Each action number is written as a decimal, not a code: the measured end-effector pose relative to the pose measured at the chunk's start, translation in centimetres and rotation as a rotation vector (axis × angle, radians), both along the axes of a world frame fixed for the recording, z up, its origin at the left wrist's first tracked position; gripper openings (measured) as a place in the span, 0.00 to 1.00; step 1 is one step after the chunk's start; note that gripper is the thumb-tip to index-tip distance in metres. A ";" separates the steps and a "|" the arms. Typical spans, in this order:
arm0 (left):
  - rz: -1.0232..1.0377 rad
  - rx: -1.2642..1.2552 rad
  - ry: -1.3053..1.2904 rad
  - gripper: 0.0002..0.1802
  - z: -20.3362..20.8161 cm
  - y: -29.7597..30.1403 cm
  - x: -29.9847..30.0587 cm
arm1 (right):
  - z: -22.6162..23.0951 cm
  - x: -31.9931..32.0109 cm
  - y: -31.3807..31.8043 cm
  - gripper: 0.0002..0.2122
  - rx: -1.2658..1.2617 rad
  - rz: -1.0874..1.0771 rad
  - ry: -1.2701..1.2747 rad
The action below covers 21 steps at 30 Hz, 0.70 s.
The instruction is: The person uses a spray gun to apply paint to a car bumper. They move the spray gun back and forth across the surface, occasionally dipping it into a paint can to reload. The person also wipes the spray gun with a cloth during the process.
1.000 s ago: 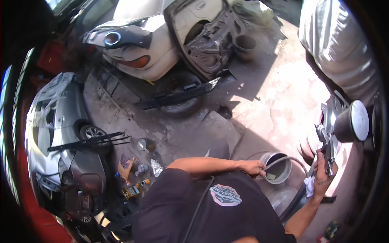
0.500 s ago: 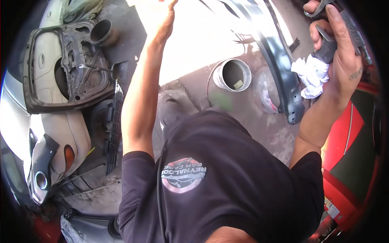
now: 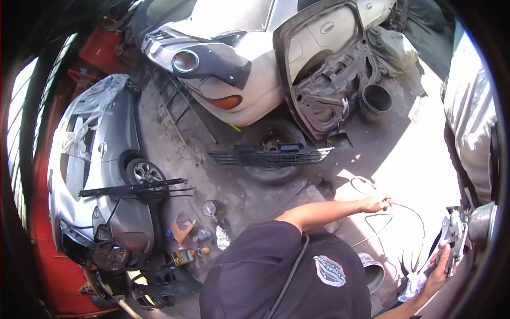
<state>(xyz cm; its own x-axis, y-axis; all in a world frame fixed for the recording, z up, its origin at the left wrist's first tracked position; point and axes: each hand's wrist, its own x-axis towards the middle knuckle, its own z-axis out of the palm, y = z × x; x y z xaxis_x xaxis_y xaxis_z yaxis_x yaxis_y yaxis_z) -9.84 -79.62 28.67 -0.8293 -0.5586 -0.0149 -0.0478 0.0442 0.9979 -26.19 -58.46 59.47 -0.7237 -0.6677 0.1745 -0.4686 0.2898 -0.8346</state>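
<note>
My left hand (image 3: pixel 378 203) reaches out over the sunlit floor, its fingers closed on a thin hose (image 3: pixel 414 209) that loops on both sides of it. At the right edge my right hand (image 3: pixel 440 270) grips a metal spray gun (image 3: pixel 455 229) with a round grey cup (image 3: pixel 482 223). A crumpled white cloth (image 3: pixel 413 286) hangs at that same hand, below the gun. How the fingers sit on the trigger is too small to tell.
Beyond my left arm a black grille (image 3: pixel 271 157) rests over a tyre (image 3: pixel 271 175). A bare tailgate panel (image 3: pixel 319 101) leans on a white car (image 3: pixel 255 69), near a dark bucket (image 3: pixel 376 100). Bottles (image 3: pixel 184 258) stand beside a silver car (image 3: pixel 119 154). A pale bucket (image 3: pixel 373 274) is near my body.
My body and view have turned left, bringing the silver car and bottles into sight. The hose in my left hand now shows. The spray gun and cloth stay in my right hand.
</note>
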 end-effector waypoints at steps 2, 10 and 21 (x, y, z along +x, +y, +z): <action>0.073 0.027 0.034 0.10 -1.9 -0.8 -0.4 | 0.2 -1.1 -1.7 0.15 0.067 0.103 -0.088; 0.128 -0.113 -0.103 0.08 1.9 -8.5 -4.2 | -3.6 -5.3 -8.5 0.14 0.001 0.122 -0.160; 0.116 -0.223 -0.121 0.19 -1.5 -16.7 -25.9 | -6.3 -23.0 -9.4 0.14 -0.173 -0.117 -0.107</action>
